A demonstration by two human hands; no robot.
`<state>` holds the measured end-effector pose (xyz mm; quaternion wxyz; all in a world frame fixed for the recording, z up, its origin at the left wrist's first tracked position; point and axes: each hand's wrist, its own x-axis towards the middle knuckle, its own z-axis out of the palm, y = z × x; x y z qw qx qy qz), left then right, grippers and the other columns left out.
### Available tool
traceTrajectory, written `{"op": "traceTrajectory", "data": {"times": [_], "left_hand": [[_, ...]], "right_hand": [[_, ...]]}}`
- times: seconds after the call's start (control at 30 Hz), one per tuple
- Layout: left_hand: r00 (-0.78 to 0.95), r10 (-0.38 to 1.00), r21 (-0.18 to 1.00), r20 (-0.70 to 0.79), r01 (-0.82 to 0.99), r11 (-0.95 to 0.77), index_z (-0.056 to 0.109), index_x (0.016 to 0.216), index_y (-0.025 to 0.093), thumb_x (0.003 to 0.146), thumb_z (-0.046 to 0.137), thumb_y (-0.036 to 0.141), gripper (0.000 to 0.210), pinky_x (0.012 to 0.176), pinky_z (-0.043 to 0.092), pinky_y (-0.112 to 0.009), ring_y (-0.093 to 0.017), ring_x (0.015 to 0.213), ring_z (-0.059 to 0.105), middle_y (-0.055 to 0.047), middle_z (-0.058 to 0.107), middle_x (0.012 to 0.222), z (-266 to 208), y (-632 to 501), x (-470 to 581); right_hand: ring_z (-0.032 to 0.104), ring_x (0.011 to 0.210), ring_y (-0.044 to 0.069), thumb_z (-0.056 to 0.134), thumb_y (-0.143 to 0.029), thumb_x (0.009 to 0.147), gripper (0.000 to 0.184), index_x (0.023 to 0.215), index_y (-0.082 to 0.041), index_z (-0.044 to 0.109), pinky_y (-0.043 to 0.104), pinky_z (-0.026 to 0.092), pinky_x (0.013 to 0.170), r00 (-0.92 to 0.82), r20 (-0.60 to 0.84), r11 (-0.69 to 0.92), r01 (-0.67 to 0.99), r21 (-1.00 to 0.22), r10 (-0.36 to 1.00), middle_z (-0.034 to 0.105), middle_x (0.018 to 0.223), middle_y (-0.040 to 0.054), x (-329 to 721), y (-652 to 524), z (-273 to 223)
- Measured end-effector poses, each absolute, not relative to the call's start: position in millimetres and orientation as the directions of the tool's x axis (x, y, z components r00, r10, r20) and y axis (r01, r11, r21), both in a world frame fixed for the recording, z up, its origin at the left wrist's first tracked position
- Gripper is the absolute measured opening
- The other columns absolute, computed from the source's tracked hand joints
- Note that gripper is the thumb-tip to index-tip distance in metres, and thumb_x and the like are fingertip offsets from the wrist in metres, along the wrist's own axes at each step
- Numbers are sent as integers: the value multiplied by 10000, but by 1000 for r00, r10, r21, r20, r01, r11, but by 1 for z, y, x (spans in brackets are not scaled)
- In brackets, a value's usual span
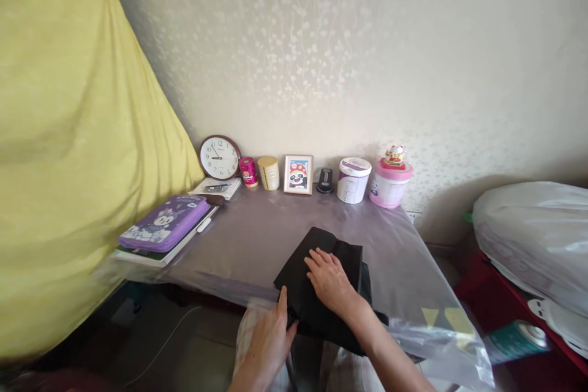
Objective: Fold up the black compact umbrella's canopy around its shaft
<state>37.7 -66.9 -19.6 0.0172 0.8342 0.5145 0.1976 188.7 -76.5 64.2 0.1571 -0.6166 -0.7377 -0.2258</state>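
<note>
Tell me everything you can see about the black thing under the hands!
The black thing looks like soft, thin cloth, plain on the side showing. It's folded, with a crease and loose, uneven layers along its right side. It lies slanted at the near edge of the table, and part seems to hang over. The right hand rests flat on top; the left hand holds its near left edge.

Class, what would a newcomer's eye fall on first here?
Probably the large yellow cloth filling the left side. Next, the black item at the near edge of the table, the right hand spread on top and the left hand at its near-left corner. Behind, at the table's back left, stands a round clock.
</note>
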Motion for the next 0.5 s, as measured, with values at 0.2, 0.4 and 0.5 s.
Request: {"op": "traceTrajectory", "data": {"times": [0.2, 0.4, 0.5], "left_hand": [[384, 847, 288, 369, 819, -496, 143, 1427, 59, 838, 416, 255, 678, 831, 411, -311, -224, 916, 618, -145, 651, 1076, -28, -64, 37], [413, 863, 359, 291, 789, -499, 149, 1430, 89, 851, 391, 214, 640, 841, 400, -286, -205, 941, 614, -132, 632, 1126, -31, -63, 39], [424, 862, 373, 278, 779, -504, 179, 1426, 102, 857, 373, 178, 606, 798, 413, -261, -194, 970, 606, -124, 590, 1201, -30, -65, 41]], "right_hand": [[401, 1251, 201, 400, -108, 831, 398, 1201, -169, 533, 390, 257, 1067, -443, 331, 430, 895, 117, 833, 558, 1253, 83, 167, -86, 39], [522, 1122, 196, 394, -143, 868, 291, 1068, -157, 605, 364, 326, 1009, -498, 249, 469, 867, 167, 831, 627, 1118, 93, 174, -65, 56], [537, 1100, 221, 430, -245, 894, 248, 1013, -149, 625, 404, 321, 1001, -432, 281, 371, 896, 245, 857, 637, 1089, 111, 184, -42, 72]]}}
